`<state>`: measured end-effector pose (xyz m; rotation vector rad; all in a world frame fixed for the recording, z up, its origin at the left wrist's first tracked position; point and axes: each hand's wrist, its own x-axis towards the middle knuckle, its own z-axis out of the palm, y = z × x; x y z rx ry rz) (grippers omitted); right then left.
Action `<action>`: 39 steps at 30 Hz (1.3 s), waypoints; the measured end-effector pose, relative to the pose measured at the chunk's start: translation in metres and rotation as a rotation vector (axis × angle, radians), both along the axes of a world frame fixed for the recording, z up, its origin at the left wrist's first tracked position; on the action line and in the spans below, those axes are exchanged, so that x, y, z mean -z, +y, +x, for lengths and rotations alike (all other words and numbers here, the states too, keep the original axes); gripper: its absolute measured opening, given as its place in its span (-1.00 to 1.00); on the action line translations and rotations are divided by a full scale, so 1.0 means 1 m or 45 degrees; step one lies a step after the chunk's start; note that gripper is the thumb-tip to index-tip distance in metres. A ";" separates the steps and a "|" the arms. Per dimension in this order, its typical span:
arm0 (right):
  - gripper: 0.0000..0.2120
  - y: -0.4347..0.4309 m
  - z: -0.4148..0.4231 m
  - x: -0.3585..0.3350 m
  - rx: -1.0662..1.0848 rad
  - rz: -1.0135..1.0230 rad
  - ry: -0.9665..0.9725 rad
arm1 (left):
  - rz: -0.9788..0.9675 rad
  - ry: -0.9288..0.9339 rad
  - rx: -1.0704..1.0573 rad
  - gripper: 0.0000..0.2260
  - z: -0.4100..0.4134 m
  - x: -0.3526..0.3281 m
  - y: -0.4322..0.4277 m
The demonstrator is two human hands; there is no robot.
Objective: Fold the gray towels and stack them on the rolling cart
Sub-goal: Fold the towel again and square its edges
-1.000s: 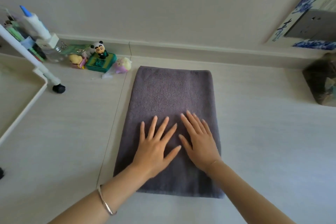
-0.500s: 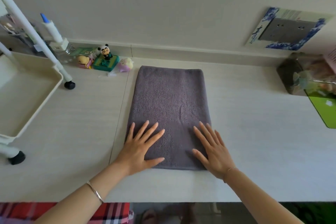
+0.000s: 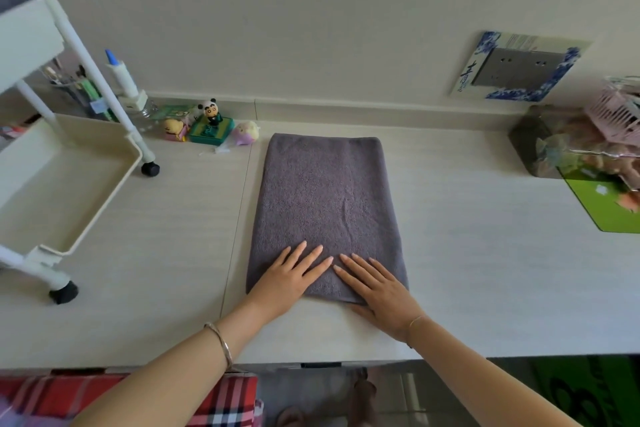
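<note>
Gray towel (image 3: 325,204), head view: folded to a long rectangle, lying flat on the pale table (image 3: 467,253), long axis running 12 to 6 o'clock. One small crease just right of its middle; edges otherwise straight.

Left hand (image 3: 287,279): flat on the towel's 6 o'clock end, at the 7 o'clock corner. Fingers straight and spread, pointing toward 1 o'clock, nothing gripped. Heel of the hand is off the cloth, on the table. Thin bangle (image 3: 221,343) on the wrist.

Right hand (image 3: 377,286): flat on the same end, at the 5 o'clock corner. Fingers straight, pointing toward 11 o'clock, nothing gripped. Thumb and heel lie on the table just past the near hem. Fingertips of the two hands almost meet over the towel's centre line.

Rolling cart (image 3: 104,206): at 9 o'clock from the towel, well apart from it, standing on the table; lower tray seen from above, one black wheel (image 3: 150,169) nearest the towel.

Panda figurine (image 3: 210,111) with other small toys at 11 o'clock, near the far left corner of the towel, not touching. Wall socket plate (image 3: 519,71) at 2 o'clock. Green mat (image 3: 609,204) at 3 o'clock, at the frame edge.
</note>
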<state>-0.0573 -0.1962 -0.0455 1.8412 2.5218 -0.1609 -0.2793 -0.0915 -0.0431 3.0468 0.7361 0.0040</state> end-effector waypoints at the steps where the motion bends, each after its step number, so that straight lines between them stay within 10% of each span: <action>1: -0.45 0.000 0.000 0.001 0.022 -0.006 0.024 | 0.026 0.002 -0.008 -0.52 0.002 0.001 0.001; 17: -0.43 -0.001 0.015 -0.017 0.198 0.304 0.190 | -0.337 -0.066 -0.213 -0.37 -0.015 -0.035 0.013; 22: -0.66 0.007 0.040 -0.052 0.366 -0.283 0.219 | -0.433 0.024 -0.468 -0.53 -0.030 -0.056 0.020; 25: -0.90 0.024 0.058 -0.090 0.352 -0.559 0.390 | -0.753 0.076 -0.483 -0.78 -0.029 -0.092 0.041; 31: -0.56 0.044 0.088 -0.166 0.526 -0.934 1.172 | -1.753 0.111 -0.449 -0.72 -0.040 -0.166 0.081; 34: -0.56 0.056 0.085 -0.157 0.696 -0.867 1.542 | -1.950 -0.114 -0.573 -0.65 -0.040 -0.161 0.100; 39: -0.68 0.070 0.063 -0.064 1.324 -0.198 1.211 | -1.355 -1.047 -1.431 -0.71 -0.013 -0.070 0.083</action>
